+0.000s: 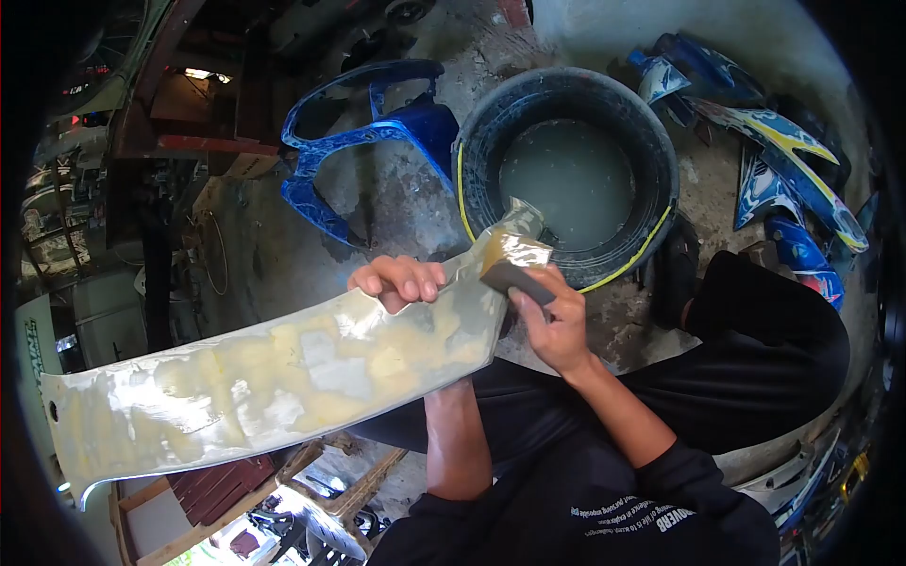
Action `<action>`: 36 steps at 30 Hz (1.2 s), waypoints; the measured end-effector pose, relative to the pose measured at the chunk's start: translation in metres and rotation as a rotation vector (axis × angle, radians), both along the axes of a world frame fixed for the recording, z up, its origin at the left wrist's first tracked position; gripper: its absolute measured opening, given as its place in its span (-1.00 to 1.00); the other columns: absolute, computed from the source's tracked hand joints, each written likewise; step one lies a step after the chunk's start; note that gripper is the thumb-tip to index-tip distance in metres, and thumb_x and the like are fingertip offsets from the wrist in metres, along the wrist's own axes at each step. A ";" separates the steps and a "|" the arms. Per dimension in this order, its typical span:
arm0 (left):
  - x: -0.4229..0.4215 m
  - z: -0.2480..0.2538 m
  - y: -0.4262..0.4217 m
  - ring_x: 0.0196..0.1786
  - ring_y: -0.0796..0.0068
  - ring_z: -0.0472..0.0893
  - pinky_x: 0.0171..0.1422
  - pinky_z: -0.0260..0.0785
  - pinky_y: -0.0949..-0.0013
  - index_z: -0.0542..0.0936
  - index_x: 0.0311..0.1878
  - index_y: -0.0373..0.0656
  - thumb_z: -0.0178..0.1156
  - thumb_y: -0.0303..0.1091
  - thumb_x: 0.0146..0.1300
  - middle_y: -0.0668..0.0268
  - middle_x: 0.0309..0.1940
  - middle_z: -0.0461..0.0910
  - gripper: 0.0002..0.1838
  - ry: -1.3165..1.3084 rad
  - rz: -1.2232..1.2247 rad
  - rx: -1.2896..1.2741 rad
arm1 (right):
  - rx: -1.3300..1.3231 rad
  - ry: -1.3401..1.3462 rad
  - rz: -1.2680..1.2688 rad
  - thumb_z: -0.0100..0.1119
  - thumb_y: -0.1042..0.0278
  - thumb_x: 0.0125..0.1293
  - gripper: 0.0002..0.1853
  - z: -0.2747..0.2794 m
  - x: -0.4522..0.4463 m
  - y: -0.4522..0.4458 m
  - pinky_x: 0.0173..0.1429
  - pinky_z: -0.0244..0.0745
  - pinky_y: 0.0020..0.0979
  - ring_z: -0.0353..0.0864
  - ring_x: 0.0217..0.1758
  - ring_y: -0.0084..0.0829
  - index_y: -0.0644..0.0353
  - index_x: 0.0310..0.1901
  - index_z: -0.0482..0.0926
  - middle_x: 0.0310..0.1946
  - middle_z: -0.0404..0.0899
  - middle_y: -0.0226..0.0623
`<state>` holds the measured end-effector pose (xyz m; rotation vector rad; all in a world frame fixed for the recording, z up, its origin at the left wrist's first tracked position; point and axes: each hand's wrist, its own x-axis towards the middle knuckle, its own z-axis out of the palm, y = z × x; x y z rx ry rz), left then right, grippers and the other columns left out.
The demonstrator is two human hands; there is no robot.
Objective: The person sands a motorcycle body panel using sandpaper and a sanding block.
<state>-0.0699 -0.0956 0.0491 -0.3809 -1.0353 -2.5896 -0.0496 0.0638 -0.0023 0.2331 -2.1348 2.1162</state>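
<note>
A long body panel (311, 377), patchy with yellow filler and bare grey-white, lies across my lap, wet and shiny in places. My left hand (401, 280) grips its upper edge, fingers curled over the top while the forearm passes underneath. Near the panel's narrow right end, my right hand (557, 325) holds a sanding block (517, 267), dark on its side and brownish and glossy on top. That block rests against the panel's surface. The narrow tip of the panel reaches over the rim of a black bucket (472, 123).
Cloudy grey water (571, 184) fills the lower part of the bucket. A blue fairing frame (406, 127) lies on the concrete floor to its left. Several blue, white and yellow fairing pieces (774, 141) lean by the wall at right. Below left is a wooden frame (363, 486).
</note>
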 end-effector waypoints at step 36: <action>-0.005 0.004 0.009 -0.20 0.37 0.42 0.03 0.29 0.21 0.42 -0.11 -0.08 0.10 -0.12 0.44 0.31 -0.37 0.41 -0.76 0.002 -0.015 -0.164 | 0.096 -0.009 -0.096 0.31 0.54 0.21 -0.91 -0.008 0.000 0.002 0.04 0.38 -0.30 0.66 -0.15 -0.22 0.33 -0.27 0.73 -0.16 0.73 -0.19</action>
